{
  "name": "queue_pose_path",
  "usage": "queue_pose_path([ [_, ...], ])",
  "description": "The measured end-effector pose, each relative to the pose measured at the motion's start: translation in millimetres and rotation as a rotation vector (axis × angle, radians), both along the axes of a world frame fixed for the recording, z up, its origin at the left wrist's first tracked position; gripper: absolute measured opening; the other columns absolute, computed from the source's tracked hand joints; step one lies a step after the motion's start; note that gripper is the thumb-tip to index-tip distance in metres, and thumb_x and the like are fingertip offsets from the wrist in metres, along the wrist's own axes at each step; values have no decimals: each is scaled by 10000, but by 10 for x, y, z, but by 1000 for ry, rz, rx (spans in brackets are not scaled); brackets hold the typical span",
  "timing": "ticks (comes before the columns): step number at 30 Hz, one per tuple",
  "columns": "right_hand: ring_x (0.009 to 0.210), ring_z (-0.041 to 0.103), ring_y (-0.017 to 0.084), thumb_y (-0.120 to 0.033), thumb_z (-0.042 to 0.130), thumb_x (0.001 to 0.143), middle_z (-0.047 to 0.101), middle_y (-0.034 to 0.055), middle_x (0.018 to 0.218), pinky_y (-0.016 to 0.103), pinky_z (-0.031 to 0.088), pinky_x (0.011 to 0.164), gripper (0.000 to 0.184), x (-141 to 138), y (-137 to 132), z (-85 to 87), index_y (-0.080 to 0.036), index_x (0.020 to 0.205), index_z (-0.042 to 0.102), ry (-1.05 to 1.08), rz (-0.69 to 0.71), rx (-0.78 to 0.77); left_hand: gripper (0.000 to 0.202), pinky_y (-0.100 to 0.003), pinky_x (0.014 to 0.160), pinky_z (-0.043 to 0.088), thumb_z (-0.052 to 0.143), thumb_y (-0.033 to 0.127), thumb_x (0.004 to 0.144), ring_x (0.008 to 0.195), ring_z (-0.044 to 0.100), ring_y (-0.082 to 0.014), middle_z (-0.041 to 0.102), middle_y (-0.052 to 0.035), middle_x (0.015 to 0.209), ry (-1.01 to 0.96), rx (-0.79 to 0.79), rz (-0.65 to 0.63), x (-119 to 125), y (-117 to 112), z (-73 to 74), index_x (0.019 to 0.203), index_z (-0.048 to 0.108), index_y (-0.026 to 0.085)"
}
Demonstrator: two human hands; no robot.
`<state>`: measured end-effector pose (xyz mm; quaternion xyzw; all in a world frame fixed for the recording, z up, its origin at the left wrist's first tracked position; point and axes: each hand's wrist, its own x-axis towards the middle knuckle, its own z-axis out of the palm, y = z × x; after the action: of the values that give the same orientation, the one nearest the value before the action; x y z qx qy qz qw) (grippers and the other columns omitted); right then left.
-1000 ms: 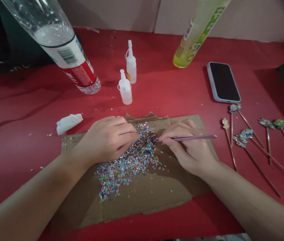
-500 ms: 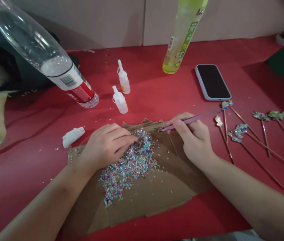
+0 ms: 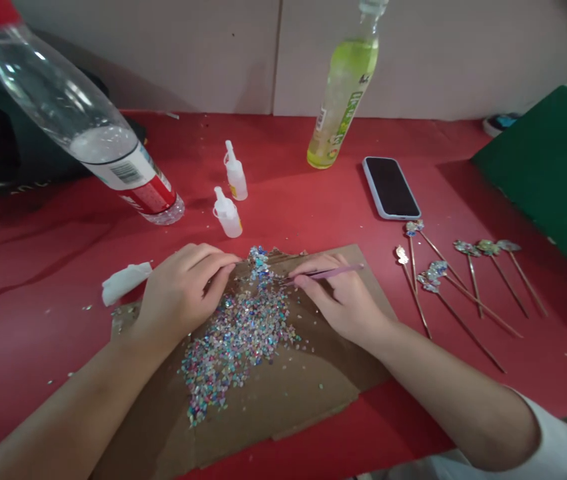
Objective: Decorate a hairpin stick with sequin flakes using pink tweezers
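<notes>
My left hand (image 3: 183, 287) is closed in a pinch above the cardboard sheet (image 3: 308, 393); what its fingertips hold is too small to make out. Just right of those fingertips is a glittering bluish cluster (image 3: 258, 260) of small stones. Purple tweezers (image 3: 336, 271) lie in the closed fingers of my right hand (image 3: 341, 293), their tips pointing left toward the cluster. Below both hands, a pile of tiny multicoloured stones (image 3: 243, 333) spreads across the cardboard.
Two small white glue bottles (image 3: 227, 213) stand behind the cardboard. Further off are a clear plastic bottle (image 3: 128, 160), a green drink bottle (image 3: 343, 100) and a phone (image 3: 392, 189). Several stone-topped hairpins (image 3: 468, 323) lie at right, near a green panel (image 3: 548, 180). Crumpled white tissue (image 3: 126, 283) lies left.
My left fingertips have lifted away from the stone pile, and the bluish cluster now shows beside them. My right hand has brought the tweezers' tips closer to the left hand. The view has shifted.
</notes>
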<state>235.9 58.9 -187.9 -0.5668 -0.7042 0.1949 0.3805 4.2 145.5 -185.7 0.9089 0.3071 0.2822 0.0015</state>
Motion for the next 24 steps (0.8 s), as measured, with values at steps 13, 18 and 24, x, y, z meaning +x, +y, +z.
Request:
queue_pose_path([
  [13,757,623,153,-275,551,898,700,2,796,354,422,753,130,-46,-87,37,-228,868,668,-38,200,-83,145,-305,744,496,500,202,909,817,608,-162,683,-30,880,-6,-69,22,6,-54,-3,937,643,196],
  [18,773,618,156,-239,534,911,695,2,791,364,406,771,118,-35,-98,16,-218,872,644,-27,206,-20,160,-306,734,490,497,205,910,809,597,-166,679,-32,867,20,-69,32,8,-60,-12,945,652,191],
  [24,748,614,163,-219,546,905,692,1,775,354,378,742,96,-37,-105,34,-218,856,629,-83,225,1,172,-304,738,489,487,206,913,811,600,-163,675,-37,859,32,-77,20,15,-65,-9,942,656,192],
])
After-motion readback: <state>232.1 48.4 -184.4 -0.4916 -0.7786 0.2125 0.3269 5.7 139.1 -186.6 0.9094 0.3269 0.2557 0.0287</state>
